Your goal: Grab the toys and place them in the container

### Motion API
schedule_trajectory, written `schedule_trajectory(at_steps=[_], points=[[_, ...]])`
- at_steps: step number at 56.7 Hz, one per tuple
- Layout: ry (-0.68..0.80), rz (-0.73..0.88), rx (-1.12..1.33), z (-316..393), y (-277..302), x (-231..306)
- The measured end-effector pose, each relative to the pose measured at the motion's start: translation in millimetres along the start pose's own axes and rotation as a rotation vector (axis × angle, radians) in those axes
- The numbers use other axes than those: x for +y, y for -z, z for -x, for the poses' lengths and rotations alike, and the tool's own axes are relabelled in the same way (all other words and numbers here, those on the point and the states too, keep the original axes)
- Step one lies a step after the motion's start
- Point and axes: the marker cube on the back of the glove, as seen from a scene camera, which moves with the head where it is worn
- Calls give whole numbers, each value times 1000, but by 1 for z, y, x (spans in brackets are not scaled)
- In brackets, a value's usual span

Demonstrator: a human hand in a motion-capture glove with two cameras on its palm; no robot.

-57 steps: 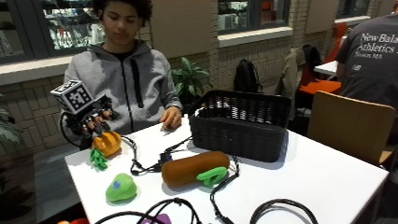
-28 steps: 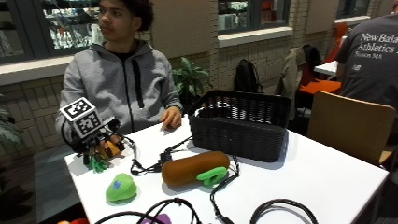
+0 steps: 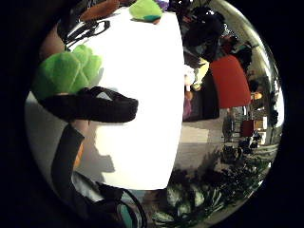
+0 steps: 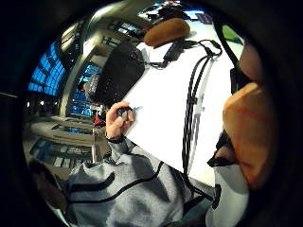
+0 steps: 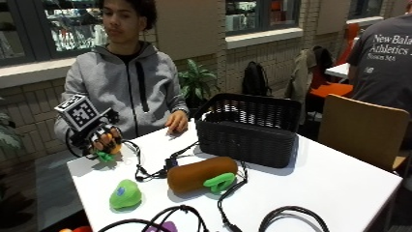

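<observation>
At the table's back left corner my gloved right hand (image 5: 96,137) grips an orange carrot toy (image 5: 114,146) whose green leaves (image 5: 103,155) hang just over the tabletop. The little finger side palm view shows those leaves (image 3: 66,71) close to the palm, and the thumb side palm view shows the orange body (image 4: 248,132). A black woven basket (image 5: 248,128) stands mid-table, to the right of the hand. In front of it lies a brown toy (image 5: 193,174) with a green curled piece (image 5: 220,182). A green toy (image 5: 124,193) sits near the front left.
Black cables (image 5: 151,169) trail across the table between the hand and the brown toy, and more loop at the front edge. The bare left hand (image 5: 176,123) rests beside the basket. A purple toy (image 5: 165,226) peeks in at the front. A wooden chair (image 5: 360,130) stands at the right.
The gloved hand dipped onto the carrot toy, closed round it and has come up slightly with it. The other toys and the basket have stayed put.
</observation>
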Motion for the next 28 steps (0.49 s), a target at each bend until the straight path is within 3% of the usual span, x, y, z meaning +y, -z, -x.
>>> schedule_trajectory(at_steps=[12,28], points=[[32,-41,-11,11,28,-3],[188,-67,13,57,54,-30]])
